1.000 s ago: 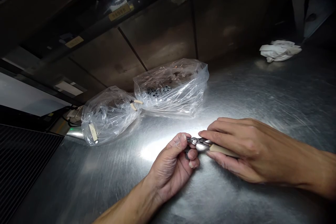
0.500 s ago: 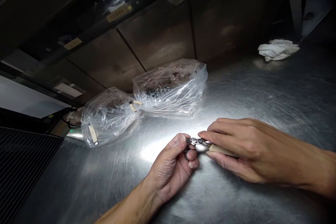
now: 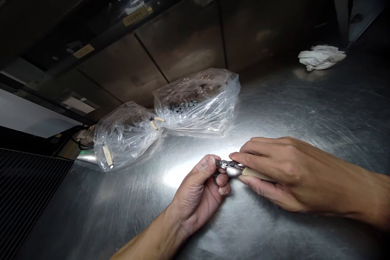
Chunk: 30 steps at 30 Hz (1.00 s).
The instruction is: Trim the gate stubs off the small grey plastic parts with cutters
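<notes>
My right hand (image 3: 283,174) is wrapped round the cream handle of a small metal hand tool (image 3: 233,165), which looks like pliers or cutters. The tool's head points left, to the fingertips of my left hand (image 3: 202,195). Thumb and fingers of that hand are pinched round a small dark piece (image 3: 217,173) at the tool's tip, mostly hidden by the fingers. Both hands are just above the metal table (image 3: 258,235), palm of the left one turned up.
Behind my hands lies a clear plastic bag (image 3: 198,105) with several small grey pieces. Left of it is another clear bag (image 3: 128,134), with a cream-handled tool (image 3: 157,122) between them. A crumpled white cloth (image 3: 321,57) lies at the back right.
</notes>
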Tool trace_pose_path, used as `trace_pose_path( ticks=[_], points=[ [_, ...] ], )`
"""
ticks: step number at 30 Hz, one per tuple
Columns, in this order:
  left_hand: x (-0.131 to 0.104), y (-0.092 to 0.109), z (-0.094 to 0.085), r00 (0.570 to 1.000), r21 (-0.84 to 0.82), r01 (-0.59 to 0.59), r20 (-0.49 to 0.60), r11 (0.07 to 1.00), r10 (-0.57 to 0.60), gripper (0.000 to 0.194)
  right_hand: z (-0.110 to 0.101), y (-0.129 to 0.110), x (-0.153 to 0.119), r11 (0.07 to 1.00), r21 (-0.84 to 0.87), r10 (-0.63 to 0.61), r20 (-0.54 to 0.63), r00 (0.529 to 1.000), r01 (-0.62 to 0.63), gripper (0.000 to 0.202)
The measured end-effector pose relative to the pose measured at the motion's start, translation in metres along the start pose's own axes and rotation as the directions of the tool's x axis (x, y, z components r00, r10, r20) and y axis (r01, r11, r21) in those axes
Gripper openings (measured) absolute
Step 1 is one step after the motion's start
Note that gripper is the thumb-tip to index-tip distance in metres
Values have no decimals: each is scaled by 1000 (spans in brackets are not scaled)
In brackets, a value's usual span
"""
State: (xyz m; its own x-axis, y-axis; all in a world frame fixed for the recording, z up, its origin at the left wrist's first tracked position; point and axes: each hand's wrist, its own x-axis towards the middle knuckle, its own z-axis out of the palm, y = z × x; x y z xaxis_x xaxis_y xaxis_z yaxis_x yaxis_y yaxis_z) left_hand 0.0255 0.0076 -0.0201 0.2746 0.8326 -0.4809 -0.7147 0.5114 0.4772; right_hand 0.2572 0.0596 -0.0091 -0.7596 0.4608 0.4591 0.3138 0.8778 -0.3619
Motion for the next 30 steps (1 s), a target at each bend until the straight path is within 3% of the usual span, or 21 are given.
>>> trace_pose_path(
  ticks=[30],
  points=[
    [0, 0, 2, 1000, 13, -6, -3, 1000, 6, 32, -3, -2, 1, 999, 31, -15, 15, 1000, 15, 21]
  ],
)
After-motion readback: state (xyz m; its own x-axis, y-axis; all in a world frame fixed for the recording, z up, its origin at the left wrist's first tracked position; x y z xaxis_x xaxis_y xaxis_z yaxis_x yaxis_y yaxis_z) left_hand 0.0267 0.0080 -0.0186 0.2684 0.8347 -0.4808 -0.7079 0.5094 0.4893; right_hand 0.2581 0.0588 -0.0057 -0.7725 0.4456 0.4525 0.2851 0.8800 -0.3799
